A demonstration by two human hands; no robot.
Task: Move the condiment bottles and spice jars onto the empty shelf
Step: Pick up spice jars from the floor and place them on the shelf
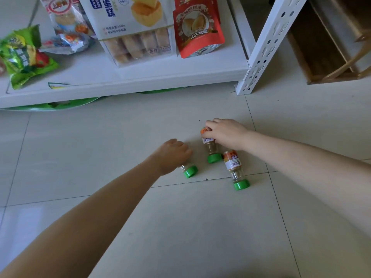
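Left jar [190, 171]: on the tiled floor [120, 147], lying on its side with the green cap toward me; the body was hidden under my left hand.
Left hand [172, 155]: cupped over that jar, fingers curled down round the body; I could not see the thumb.
Middle jar [210, 147]: on its side, just beside the left jar, cap toward me.
Right hand [224, 133]: fingertips and thumb pinching the middle jar at its far, base end, over the orange label.
Right jar [233, 167]: lying free and untouched, close to the middle jar's cap.
Contents: tan ground spice showed through the clear wall of the right jar; the fill level was not clear. All three caps were on.
Handling, my judgement: small, light and rigid. They looked like glass, so breakable on tile, and round enough to roll away. The smooth wall could slip, so the labelled mid-body was the safer hold, not the cap.
Shelf [120, 85]: the low white board ahead already carried a green bag [22, 55], a cake pack [132, 31] and a red pouch [197, 27].
Empty shelf: none in my view.
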